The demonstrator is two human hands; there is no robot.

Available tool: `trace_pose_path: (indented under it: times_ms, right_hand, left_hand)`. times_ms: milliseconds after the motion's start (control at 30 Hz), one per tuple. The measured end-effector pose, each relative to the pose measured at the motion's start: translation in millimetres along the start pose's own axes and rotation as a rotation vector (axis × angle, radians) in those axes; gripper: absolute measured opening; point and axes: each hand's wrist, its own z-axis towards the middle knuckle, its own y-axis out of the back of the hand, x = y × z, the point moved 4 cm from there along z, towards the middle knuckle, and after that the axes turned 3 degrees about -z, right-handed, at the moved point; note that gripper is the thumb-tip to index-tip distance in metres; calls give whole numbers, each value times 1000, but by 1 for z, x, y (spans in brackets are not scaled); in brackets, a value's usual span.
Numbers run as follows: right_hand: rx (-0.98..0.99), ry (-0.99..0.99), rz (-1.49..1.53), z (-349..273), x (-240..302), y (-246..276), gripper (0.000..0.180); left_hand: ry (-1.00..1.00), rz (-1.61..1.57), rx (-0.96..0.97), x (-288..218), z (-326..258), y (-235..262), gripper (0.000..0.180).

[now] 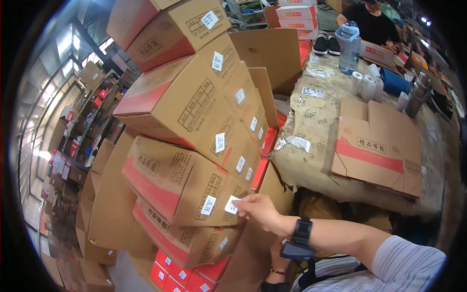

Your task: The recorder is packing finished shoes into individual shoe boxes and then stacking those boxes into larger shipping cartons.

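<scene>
My right hand (258, 209) is closed in a pinch on the edge of a small white label (231, 205). The label lies against the end face of a brown cardboard carton (182, 182) with a red band. Beside it, a second white label (208, 205) is on the same carton. My left hand (276, 255) is low, below my right wrist, with a red bead bracelet at its wrist. Its fingers are mostly hidden, and what it touches cannot be made out. A black strap and a dark device (297, 250) are at my right wrist.
More labelled cartons (170, 97) rise in a leaning stack, and red boxes (182, 275) lie below. On the right, a covered table (311, 126) bears a flattened carton (377, 146), a water jug (348, 48), paper rolls (365, 85) and a steel flask (417, 95). Another person (372, 24) is behind it.
</scene>
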Motion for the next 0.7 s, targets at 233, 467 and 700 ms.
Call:
trace_pose_path:
  times_ms: [233,467,700]
  right_hand:
    - [-62,150,-830,3,-4,77,38]
    - [446,166,-555,-72,37,132,56]
    - [112,292,-953,-108,84,166,14]
  left_hand:
    - [112,-60,-113,-7,14,-8,23]
    - [-100,-616,-193,-99,40,-6,15]
    - [-86,-672,-109,-115,63,-63,14]
